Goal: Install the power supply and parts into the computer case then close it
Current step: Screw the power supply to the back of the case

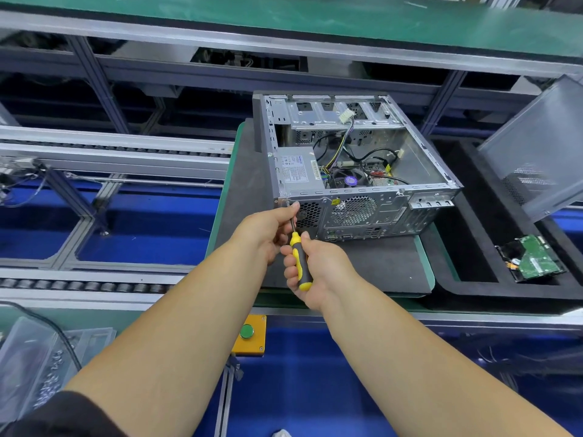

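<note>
The open computer case [419, 187] lies on its side on a dark mat [378, 266], rear panel facing me. A grey power supply [298, 170] sits inside its near left corner, beside loose cables and the motherboard fan. My right hand [318, 269] grips the yellow and black handle of a screwdriver [299, 260]. The shaft points up at the rear panel's top left corner. My left hand [268, 230] pinches the shaft near its tip, by a screw hole. The tip itself is hidden behind my fingers.
The case's side panel [542, 152] leans at the right. A hard drive [533, 260] lies in a black foam tray [473, 288]. Roller conveyor rails [110, 152] run at the left. A yellow box with a green button [249, 334] sits at the bench edge. Screws in a clear box [47, 373] lie lower left.
</note>
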The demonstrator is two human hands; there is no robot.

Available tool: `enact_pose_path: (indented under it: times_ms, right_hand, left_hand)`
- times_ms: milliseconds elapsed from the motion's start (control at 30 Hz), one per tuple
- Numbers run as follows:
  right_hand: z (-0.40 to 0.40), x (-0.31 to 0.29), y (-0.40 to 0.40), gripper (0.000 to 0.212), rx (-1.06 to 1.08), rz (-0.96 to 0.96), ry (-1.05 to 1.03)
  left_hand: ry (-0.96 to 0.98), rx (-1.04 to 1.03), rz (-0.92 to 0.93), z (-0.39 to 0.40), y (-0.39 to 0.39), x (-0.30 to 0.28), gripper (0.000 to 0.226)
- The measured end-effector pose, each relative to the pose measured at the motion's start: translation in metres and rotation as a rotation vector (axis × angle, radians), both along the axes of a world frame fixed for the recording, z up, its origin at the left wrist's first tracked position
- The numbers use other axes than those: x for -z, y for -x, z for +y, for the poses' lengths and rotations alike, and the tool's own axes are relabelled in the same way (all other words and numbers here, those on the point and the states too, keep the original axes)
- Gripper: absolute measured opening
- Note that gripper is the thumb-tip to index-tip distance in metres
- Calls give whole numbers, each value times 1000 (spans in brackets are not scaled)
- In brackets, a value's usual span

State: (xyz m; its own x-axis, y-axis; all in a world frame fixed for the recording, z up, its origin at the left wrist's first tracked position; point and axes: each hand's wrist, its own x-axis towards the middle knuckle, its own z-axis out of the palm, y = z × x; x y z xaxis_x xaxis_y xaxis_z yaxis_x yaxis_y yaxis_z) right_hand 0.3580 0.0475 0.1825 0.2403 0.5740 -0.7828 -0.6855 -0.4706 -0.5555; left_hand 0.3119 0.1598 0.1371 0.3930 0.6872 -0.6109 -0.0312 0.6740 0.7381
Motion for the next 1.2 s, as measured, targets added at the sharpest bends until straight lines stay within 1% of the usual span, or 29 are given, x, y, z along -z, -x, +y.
enact_pose_path:
  times_ms: [67,133,233,300,467,633,833,900,1000,1067,1133,1167,1200]
  right_hand:
    - [0,1,0,48,0,46,-11]
    - [0,3,2,42,14,71,-42]
    - [-1,7,4,29,44,33,-86]
    - [-2,8,3,27,73,4,-102]
    - [-1,0,2,33,72,4,-87]
    - [-2,-2,-3,46,16,20,-35]
    - [-2,-2,-16,56,-60,137,-16]
    - [-5,1,-22,55,-80,166,-44]
    - [-10,4,-30,48,-129,160,-78]
    - [-15,6,-37,45,-187,143,-100]
    - [-21,9,-49,52,-248,115,-135]
    - [-24,10,-55,51,-269,88,-150]
    - [-29,10,-64,46,-283,54,-165]
  left_hand:
    - [-3,-12,5,-1,0,1,29]
    - [-3,-25,-14,-2,-1,2,26]
    - [-7,-62,-52,-3,-2,2,18]
    - [-7,-61,-54,-4,-2,1,16]
    - [21,-53,-88,-8,1,-2,17]
    - [8,-60,-60,-12,1,-5,15]
    - [7,-81,-96,-16,1,-9,11]
    - [3,-115,-106,-18,0,-11,13]
    - [-9,-164,-104,-23,-2,-14,17]
    - [-13,-189,-94,-26,-5,-16,17]
    - [-14,-206,-88,-30,-8,-16,17]
    - [-16,-216,-84,-32,-9,-14,17]
    - [-18,-228,-74,-36,-11,-13,18]
